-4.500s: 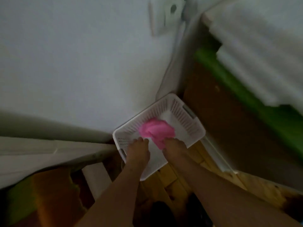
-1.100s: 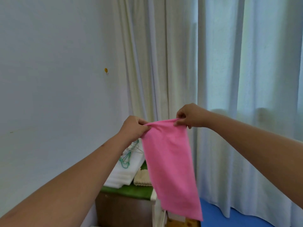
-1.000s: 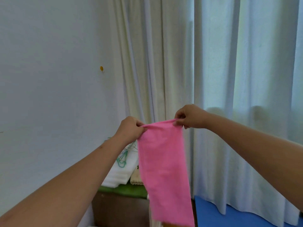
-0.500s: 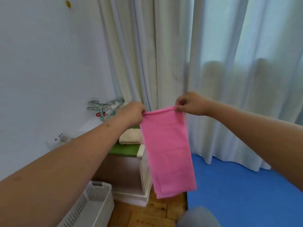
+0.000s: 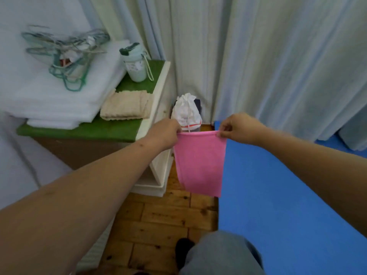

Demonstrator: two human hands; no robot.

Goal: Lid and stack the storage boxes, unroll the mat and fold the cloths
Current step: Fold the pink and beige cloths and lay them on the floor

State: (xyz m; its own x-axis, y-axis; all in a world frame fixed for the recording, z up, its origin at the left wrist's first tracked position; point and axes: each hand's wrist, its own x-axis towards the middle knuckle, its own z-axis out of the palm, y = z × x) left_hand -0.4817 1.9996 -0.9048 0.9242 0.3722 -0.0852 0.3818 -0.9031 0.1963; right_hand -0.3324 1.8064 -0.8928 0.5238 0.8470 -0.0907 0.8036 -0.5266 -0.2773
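Above the wooden floor and blue mat, the left hand and right hand each pinch a top corner of the pink cloth, which hangs between them.

Wooden plank floor, bearing a white cabinet at left and a blue mat laid flat at right; a white drawstring bag stands in the corner behind, its base hidden. The cabinet's green top carries a stack of white foam sheets, a folded beige cloth just beside the stack, and an upright pale green bottle.
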